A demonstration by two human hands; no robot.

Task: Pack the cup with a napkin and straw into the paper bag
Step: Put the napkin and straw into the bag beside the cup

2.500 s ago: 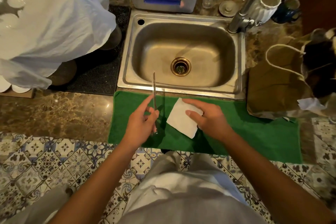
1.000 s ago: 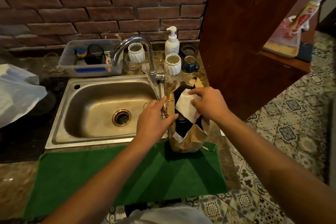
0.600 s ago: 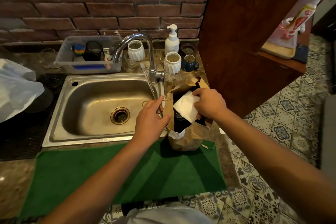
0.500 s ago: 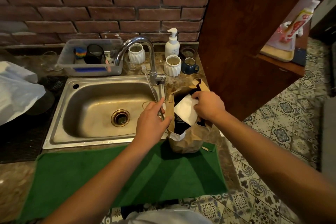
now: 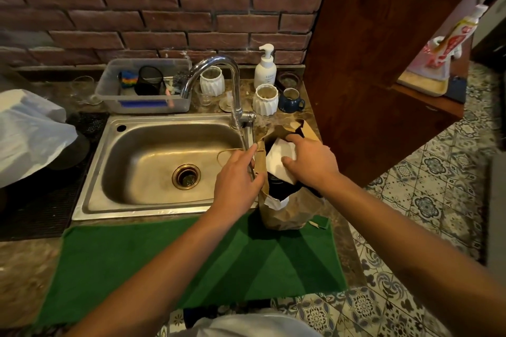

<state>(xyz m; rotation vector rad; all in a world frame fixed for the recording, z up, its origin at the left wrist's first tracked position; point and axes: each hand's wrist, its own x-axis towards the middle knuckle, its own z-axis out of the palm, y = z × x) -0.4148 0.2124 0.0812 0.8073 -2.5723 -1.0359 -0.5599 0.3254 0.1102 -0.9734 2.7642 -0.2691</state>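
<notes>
A brown paper bag (image 5: 284, 213) stands open on the counter to the right of the sink, at the far right corner of the green mat. Something dark fills its inside; the cup cannot be made out clearly. My right hand (image 5: 312, 164) holds a folded white napkin (image 5: 279, 159) in the bag's mouth. My left hand (image 5: 236, 178) pinches a thin clear straw (image 5: 243, 139) against the bag's left rim, and the straw slants up toward the tap.
The steel sink (image 5: 164, 200) and its tap (image 5: 235, 90) lie left of the bag. Behind stand a soap bottle (image 5: 265, 68), white ribbed cups (image 5: 265, 98), a blue mug (image 5: 290, 100) and a grey tub (image 5: 145, 87). A wooden panel (image 5: 369, 68) rises on the right.
Both hands went from the green mat to the bag with the straw and napkin. Over the last second the napkin has sunk a little lower into the bag's mouth.
</notes>
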